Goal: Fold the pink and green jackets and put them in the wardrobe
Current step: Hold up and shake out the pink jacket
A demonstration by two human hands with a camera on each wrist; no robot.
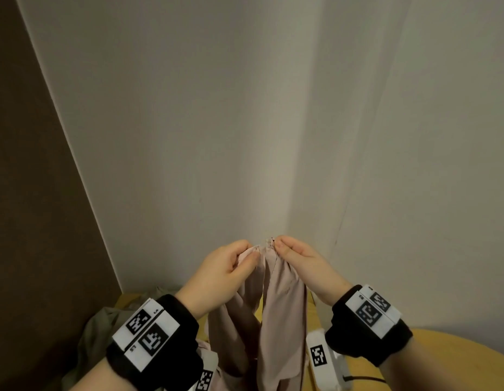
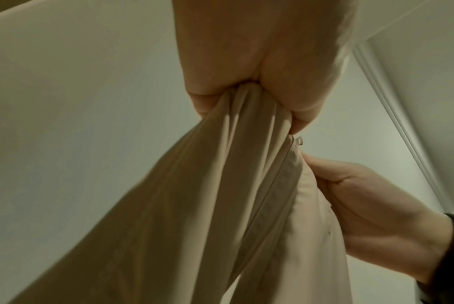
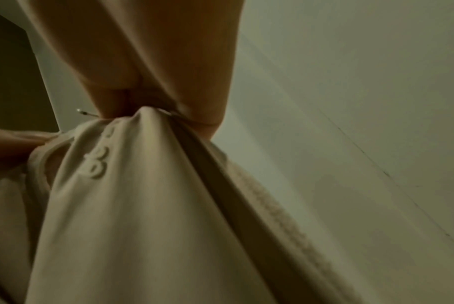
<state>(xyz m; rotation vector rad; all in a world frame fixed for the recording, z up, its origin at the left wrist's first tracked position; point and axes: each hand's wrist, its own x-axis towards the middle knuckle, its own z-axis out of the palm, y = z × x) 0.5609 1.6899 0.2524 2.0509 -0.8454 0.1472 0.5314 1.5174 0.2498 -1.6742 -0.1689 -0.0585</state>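
The pink jacket hangs in the air in front of me, held up by its top edge. My left hand pinches the cloth at one side of the open zip. My right hand pinches the other side, close beside it. In the left wrist view the left hand grips bunched pink jacket cloth, with the right hand beside the zip. In the right wrist view the right hand clamps the pink jacket at its top. The green jacket lies crumpled at the lower left.
A yellow surface lies under the jackets, running to the lower right. Pale walls meet in a corner straight ahead. A dark brown panel stands along the left side.
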